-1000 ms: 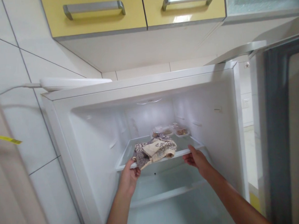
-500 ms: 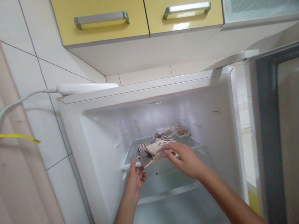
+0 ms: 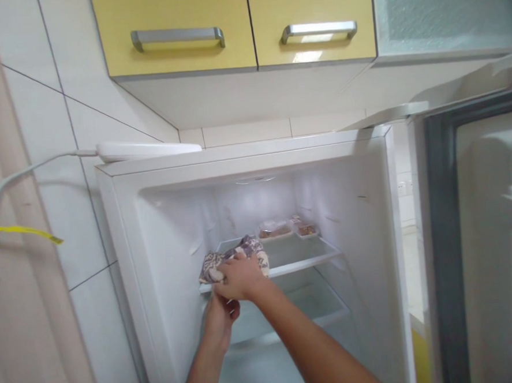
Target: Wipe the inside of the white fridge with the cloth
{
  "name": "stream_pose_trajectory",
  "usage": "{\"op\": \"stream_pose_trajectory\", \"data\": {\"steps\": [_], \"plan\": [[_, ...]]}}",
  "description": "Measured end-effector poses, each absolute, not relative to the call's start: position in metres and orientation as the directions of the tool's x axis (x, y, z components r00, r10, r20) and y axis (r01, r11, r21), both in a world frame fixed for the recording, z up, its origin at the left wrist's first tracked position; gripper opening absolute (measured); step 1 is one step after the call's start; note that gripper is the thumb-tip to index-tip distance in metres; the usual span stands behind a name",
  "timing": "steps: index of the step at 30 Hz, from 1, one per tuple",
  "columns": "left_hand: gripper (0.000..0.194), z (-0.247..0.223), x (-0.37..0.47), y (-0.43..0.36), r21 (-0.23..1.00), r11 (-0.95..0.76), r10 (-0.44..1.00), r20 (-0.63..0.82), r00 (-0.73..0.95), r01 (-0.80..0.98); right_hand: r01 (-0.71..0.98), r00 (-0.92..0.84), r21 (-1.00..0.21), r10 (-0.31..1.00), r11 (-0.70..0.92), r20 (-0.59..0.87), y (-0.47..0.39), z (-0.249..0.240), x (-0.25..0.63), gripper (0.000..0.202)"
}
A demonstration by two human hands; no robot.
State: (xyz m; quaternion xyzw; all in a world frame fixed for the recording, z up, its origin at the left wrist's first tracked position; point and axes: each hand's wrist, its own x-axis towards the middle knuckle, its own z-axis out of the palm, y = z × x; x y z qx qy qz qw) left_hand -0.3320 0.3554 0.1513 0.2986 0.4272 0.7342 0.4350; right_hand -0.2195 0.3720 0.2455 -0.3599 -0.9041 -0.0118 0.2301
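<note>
A crumpled cloth (image 3: 208,268) with a brown and cream pattern lies on the upper glass shelf (image 3: 306,264) of an open fridge, at its front left. My right hand (image 3: 240,277) is on the cloth, its fingers pressed into the fabric. Just below, at the shelf's front left corner, my left hand (image 3: 219,319) has its fingers curled around the white edge. Its thumb is hidden behind my right hand. Toward the back of the same shelf sit a clear-wrapped food tray (image 3: 274,231) and a smaller food tray (image 3: 306,229).
A lower glass shelf (image 3: 333,313) lies beneath. The fridge door (image 3: 447,232) stands open on the right. Yellow cabinets (image 3: 175,11) hang above, and a white device (image 3: 149,149) with a cable rests on the fridge top. A tiled wall (image 3: 82,225) runs along the left.
My right hand has moved left with the cloth, from the shelf's middle to its left end, uncovering the food trays. My left hand has stayed by the shelf's front left corner.
</note>
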Motion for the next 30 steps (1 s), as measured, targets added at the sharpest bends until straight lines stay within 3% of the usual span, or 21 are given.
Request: {"op": "stream_pose_trajectory", "data": {"steps": [3,9,18,24,30], "plan": [[0.044,0.149,-0.336,0.36,0.919,-0.296,0.883,0.159,-0.442,-0.261,0.659,-0.627,-0.133,0.639,0.74,0.445,0.376,0.246,-0.212,0.042],[0.047,0.152,-0.343,0.361,0.962,-0.243,0.889,0.17,-0.426,-0.123,0.73,-0.528,-0.154,0.693,0.666,0.491,0.381,0.231,-0.158,0.043],[0.044,0.156,-0.339,0.352,0.94,-0.23,0.921,0.127,-0.368,-0.251,0.929,-0.136,-0.195,0.783,0.313,0.607,0.372,0.212,-0.038,0.031],[0.04,0.157,-0.341,0.35,0.951,-0.169,0.934,0.07,-0.351,-0.259,0.884,-0.244,-0.211,0.797,0.417,0.553,0.383,0.218,-0.03,0.024],[0.056,0.146,-0.345,0.336,0.957,-0.19,0.91,0.088,-0.404,-0.218,0.771,-0.417,-0.238,0.751,0.591,0.512,0.373,0.22,-0.136,0.033]]}}
